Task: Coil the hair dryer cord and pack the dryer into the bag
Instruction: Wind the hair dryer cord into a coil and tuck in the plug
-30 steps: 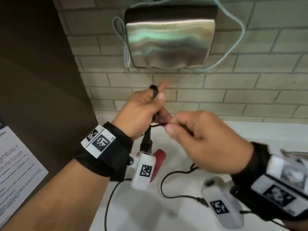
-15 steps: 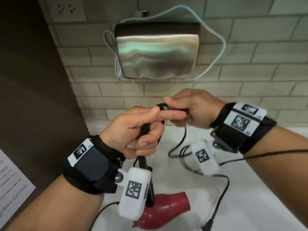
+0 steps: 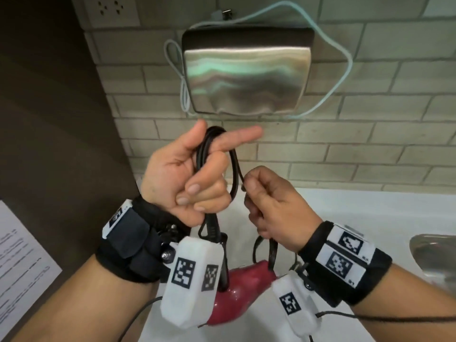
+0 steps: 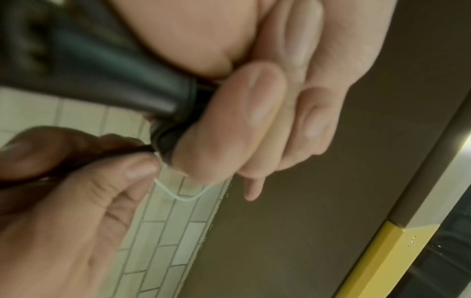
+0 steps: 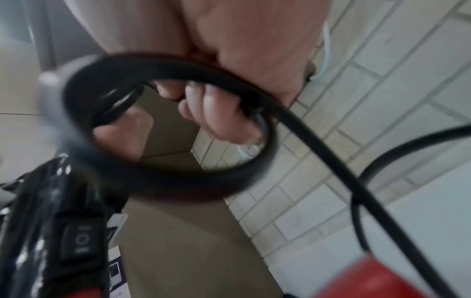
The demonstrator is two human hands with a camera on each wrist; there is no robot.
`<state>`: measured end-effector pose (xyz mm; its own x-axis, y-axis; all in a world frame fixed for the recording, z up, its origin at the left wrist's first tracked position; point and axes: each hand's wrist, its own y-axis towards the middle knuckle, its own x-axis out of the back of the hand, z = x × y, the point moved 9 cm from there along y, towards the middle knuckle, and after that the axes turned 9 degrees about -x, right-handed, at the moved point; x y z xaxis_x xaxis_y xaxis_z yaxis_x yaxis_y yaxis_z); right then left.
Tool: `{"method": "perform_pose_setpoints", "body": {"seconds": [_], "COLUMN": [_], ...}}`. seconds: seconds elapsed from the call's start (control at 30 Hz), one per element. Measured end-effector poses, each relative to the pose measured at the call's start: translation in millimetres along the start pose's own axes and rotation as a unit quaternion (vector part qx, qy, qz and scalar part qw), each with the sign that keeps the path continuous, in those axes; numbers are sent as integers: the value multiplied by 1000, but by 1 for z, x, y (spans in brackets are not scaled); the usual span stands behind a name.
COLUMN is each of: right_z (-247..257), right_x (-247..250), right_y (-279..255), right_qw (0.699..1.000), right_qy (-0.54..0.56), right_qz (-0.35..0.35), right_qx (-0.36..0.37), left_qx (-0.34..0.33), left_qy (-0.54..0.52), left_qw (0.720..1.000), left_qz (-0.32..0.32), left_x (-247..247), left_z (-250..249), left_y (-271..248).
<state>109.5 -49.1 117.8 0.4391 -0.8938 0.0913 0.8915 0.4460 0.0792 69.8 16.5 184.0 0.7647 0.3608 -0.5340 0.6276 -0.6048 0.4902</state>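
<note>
My left hand (image 3: 197, 183) grips the black handle (image 4: 102, 70) of the red hair dryer (image 3: 237, 292) together with loops of its black cord (image 3: 234, 164); the index finger sticks out straight with the cord looped over it. The dryer hangs nozzle-down below that hand. To the right, my right hand (image 3: 251, 191) pinches the cord just below the loop. The right wrist view shows a cord loop (image 5: 178, 189), the dryer's switch (image 5: 81, 238) and its red body (image 5: 377, 282). A shiny silver bag (image 3: 246, 70) with a pale drawstring hangs on the brick wall above.
A white counter (image 3: 370, 218) runs below the wall, with a metal basin rim (image 3: 434, 255) at the right. A printed sheet (image 3: 19, 267) lies at the left, beside a dark panel (image 3: 49, 119). A wall socket (image 3: 111, 8) sits top left.
My right hand has dropped from beside the left fingertips to lower right, drawing the cord over the left index finger. The left hand keeps its hold.
</note>
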Motion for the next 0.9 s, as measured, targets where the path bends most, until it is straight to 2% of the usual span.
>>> {"method": "perform_pose_setpoints", "body": {"seconds": [0.07,0.1,0.17,0.27,0.37,0.43,0.47,0.53,0.57,0.6,0.63,0.67,0.8,0.9], "right_z": [13,16,9,-7,-2,7,13,22,25,27,29,32,49,71], "right_x": [0,-5,-19,-23,-16,-14,-15,-18,-18,-19,-18,-18,-3,35], "right_y": [-7,-12,-20,-35,-43,-48,-50,-52,-52,-51,-48,-44,-27,-10], "right_qw": [987,979,970,968,974,974,970,958,954,950,948,944,935,963], "right_qy": [-132,-179,-232,-214,-134,-44,-5,36,51,71,96,122,155,126], "right_qz": [-34,-26,38,130,182,221,243,282,294,299,297,295,279,211], "right_qx": [79,92,63,-9,-18,-14,-17,-30,-39,-50,-65,-81,-157,-107], "left_qx": [-28,-48,-109,-200,-246,-215,-186,-99,-66,-42,-27,-17,17,40], "left_qy": [7,13,26,44,92,208,302,506,572,605,610,596,462,413], "left_qw": [999,997,987,956,922,908,889,823,791,772,769,780,876,902], "left_qz": [-32,-57,-114,-212,-285,-294,-290,-238,-208,-192,-188,-190,-136,-119], "left_x": [7,13,29,54,63,58,55,47,45,45,46,47,40,45], "left_z": [-9,-14,-31,-59,-62,-48,-40,-18,-9,-2,1,1,7,2], "left_y": [3,5,5,-7,-18,-14,-12,-6,-5,-5,-6,-6,-7,-15]}}
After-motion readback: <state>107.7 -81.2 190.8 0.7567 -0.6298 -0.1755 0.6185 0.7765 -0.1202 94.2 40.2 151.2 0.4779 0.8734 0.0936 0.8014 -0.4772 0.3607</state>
